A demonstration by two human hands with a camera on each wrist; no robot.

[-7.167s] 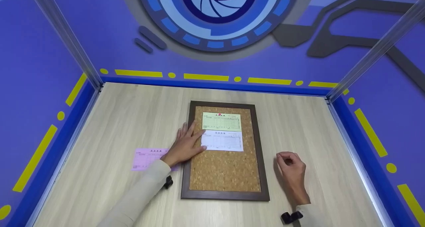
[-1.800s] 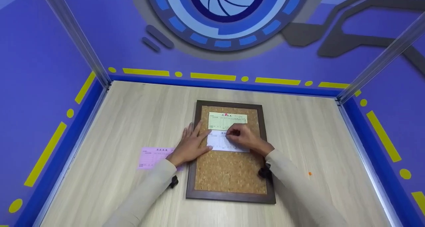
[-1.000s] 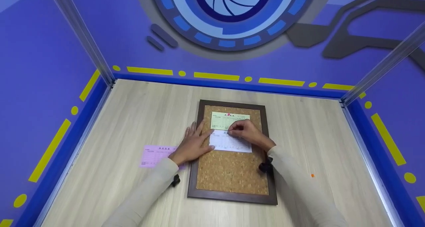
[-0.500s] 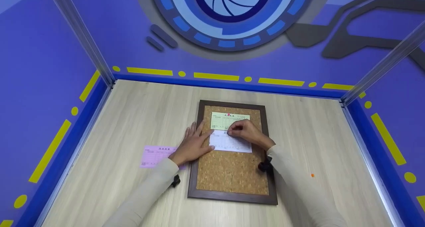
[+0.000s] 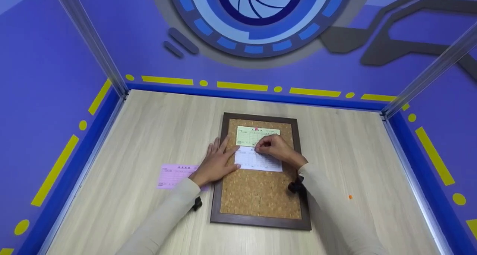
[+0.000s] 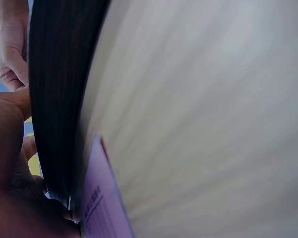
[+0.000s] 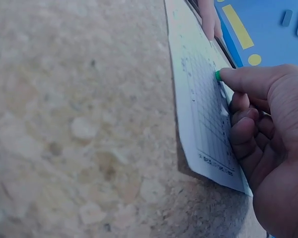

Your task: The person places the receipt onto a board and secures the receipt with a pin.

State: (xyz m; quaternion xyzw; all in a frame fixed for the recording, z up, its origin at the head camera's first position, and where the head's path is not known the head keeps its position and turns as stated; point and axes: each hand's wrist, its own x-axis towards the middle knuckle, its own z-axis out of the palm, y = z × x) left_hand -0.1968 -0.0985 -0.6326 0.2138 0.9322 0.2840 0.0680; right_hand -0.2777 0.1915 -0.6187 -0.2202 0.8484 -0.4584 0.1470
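A dark-framed cork board [image 5: 261,195] lies on the table. On it a pale green form [image 5: 244,136] is held by a red push pin [image 5: 256,128], with a white form [image 5: 257,164] just below. My left hand [image 5: 214,163] rests spread over the board's left frame, its thumb and index fingertip at the white form's left edge. My right hand [image 5: 277,149] pinches a green push pin [image 7: 218,75] against the white form's upper middle; the pin's point is hidden. In the right wrist view the form's lower edge lifts slightly off the cork.
A pink form [image 5: 173,175] lies on the table left of the board, partly under my left forearm. A small orange piece [image 5: 350,197] sits on the table to the right. Blue panels [image 5: 186,70] wall in the back and both sides.
My right hand has come from the table right of the board onto the white form, uncovering the orange piece. Over the last second it barely moves. My left hand stays in place.
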